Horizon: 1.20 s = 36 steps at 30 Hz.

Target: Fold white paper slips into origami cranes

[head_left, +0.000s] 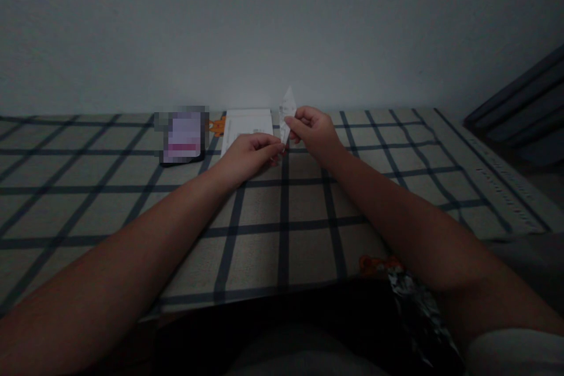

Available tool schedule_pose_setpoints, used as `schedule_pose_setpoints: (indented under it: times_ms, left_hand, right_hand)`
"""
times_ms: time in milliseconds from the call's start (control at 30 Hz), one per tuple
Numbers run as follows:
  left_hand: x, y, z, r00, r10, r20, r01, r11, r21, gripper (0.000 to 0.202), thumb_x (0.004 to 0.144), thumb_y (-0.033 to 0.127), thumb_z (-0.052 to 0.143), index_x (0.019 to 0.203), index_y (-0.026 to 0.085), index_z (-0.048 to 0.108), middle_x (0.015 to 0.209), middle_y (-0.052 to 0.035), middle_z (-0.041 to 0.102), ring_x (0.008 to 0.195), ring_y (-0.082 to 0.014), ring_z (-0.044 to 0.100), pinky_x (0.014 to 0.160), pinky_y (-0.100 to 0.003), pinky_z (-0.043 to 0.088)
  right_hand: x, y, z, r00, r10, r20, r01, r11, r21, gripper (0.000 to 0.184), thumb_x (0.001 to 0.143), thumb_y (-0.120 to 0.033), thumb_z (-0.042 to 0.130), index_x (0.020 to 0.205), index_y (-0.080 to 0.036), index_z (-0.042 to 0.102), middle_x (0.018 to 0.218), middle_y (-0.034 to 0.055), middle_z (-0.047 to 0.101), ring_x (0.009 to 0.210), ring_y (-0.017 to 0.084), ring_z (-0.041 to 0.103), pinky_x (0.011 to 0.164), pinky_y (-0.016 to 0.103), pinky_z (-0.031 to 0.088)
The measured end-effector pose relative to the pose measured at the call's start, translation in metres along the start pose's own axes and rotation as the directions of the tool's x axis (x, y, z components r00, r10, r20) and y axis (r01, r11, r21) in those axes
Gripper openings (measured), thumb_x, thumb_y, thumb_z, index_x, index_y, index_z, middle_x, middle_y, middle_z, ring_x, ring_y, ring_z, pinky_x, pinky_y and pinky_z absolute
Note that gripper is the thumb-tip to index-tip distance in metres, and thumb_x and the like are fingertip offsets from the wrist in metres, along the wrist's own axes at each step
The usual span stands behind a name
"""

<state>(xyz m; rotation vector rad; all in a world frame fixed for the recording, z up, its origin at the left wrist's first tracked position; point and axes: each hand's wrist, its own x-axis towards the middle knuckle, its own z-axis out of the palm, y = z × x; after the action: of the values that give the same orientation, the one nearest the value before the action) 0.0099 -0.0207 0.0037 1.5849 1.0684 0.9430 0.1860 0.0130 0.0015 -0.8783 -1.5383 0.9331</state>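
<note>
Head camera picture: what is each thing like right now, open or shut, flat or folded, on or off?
folded paper, folded to a point, held upright above the tablecloth
left hand, pinched shut on the folded paper's bottom tip
right hand, pinched shut on the folded paper's side
phone, lying flat, screen lit
white sheet, lying flat behind the hands
foil wrapper, crumpled, at the near edge

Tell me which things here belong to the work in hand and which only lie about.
In use: folded white paper, pinched by left hand and right hand.
Lying about: phone, white sheet, foil wrapper, checked cloth.
</note>
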Motion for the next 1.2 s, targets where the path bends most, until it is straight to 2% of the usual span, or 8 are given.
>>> schedule_pose_setpoints:
  times_ms: [100, 233, 433, 567, 667, 800, 1200]
  left_hand:
    - [-0.001, 0.0019, -0.001, 0.998, 0.023, -0.058, -0.021, 0.999, 0.043, 0.028, 0.08, 0.045, 0.072, 0.082, 0.017, 0.073, 0.07, -0.0027, 0.066, 0.061, -0.0122, 0.056, 0.06, -0.025, 0.044]
    - [-0.0003, 0.0019, -0.0038, 0.998, 0.057, -0.027, -0.054, 0.992, 0.111, 0.03, 0.082, 0.046, 0.07, 0.074, 0.017, 0.07, 0.064, -0.0018, 0.061, 0.058, -0.0118, 0.051, 0.055, -0.025, 0.037]
    - [0.0024, -0.0018, -0.0034, 1.0, 0.007, -0.012, -0.007, 0.999, 0.047, 0.025, 0.081, 0.042, 0.071, 0.077, 0.017, 0.069, 0.064, -0.0014, 0.061, 0.057, -0.0114, 0.051, 0.055, -0.025, 0.038]
    - [0.0003, 0.0009, 0.0003, 0.999, -0.034, -0.025, 0.033, 0.999, -0.041, 0.024, 0.077, 0.041, 0.074, 0.078, 0.017, 0.071, 0.07, -0.0033, 0.067, 0.065, -0.0132, 0.059, 0.065, -0.026, 0.048]
    - [-0.0015, 0.0039, 0.0025, 0.997, -0.02, -0.073, 0.014, 0.997, -0.079, 0.027, 0.075, 0.042, 0.077, 0.083, 0.016, 0.073, 0.081, -0.0044, 0.071, 0.072, -0.0137, 0.062, 0.071, -0.027, 0.052]
    - [-0.0012, 0.004, 0.002, 0.99, 0.0, -0.139, -0.013, 0.996, -0.092, 0.03, 0.07, 0.039, 0.083, 0.085, 0.016, 0.073, 0.08, -0.0027, 0.07, 0.07, -0.0115, 0.061, 0.068, -0.025, 0.051]
    - [0.0021, 0.0015, -0.0006, 0.996, -0.007, -0.085, -0.002, 0.994, -0.11, 0.028, 0.071, 0.037, 0.082, 0.087, 0.016, 0.071, 0.076, -0.0023, 0.068, 0.063, -0.0103, 0.056, 0.061, -0.024, 0.044]
  right_hand:
    - [0.0003, 0.0025, -0.0005, 1.0, -0.014, 0.019, 0.014, 1.0, 0.005, 0.032, 0.087, -0.044, 0.067, 0.073, -0.022, 0.048, 0.06, -0.0049, 0.053, 0.055, 0.009, 0.049, 0.054, 0.024, 0.039]
    - [0.0003, 0.0035, -0.0004, 0.999, -0.006, 0.04, 0.006, 1.0, -0.004, 0.03, 0.088, -0.042, 0.066, 0.075, -0.022, 0.048, 0.061, -0.0044, 0.053, 0.057, 0.01, 0.049, 0.055, 0.024, 0.039]
    - [-0.0007, 0.0019, 0.0003, 0.999, 0.0, 0.04, 0.001, 1.0, -0.016, 0.028, 0.089, -0.04, 0.065, 0.075, -0.022, 0.049, 0.062, -0.0041, 0.052, 0.059, 0.01, 0.049, 0.056, 0.024, 0.039]
    - [-0.0015, -0.0005, 0.0002, 0.997, 0.014, 0.07, -0.013, 1.0, -0.012, 0.031, 0.087, -0.043, 0.067, 0.075, -0.021, 0.049, 0.064, -0.004, 0.051, 0.061, 0.01, 0.05, 0.057, 0.024, 0.039]
    - [-0.0019, -0.0017, -0.0004, 0.997, 0.007, 0.08, -0.006, 1.0, -0.009, 0.03, 0.086, -0.044, 0.067, 0.075, -0.021, 0.05, 0.064, -0.0039, 0.052, 0.061, 0.01, 0.05, 0.057, 0.024, 0.039]
    - [-0.0013, -0.0005, -0.0009, 0.998, -0.006, 0.07, 0.008, 1.0, -0.019, 0.029, 0.087, -0.042, 0.067, 0.074, -0.021, 0.051, 0.062, -0.0045, 0.052, 0.059, 0.01, 0.05, 0.055, 0.023, 0.039]
    - [-0.0015, 0.0008, 0.0003, 0.997, -0.021, 0.074, 0.023, 0.999, -0.025, 0.03, 0.087, -0.044, 0.067, 0.075, -0.021, 0.05, 0.063, -0.0041, 0.053, 0.06, 0.01, 0.05, 0.056, 0.024, 0.04]
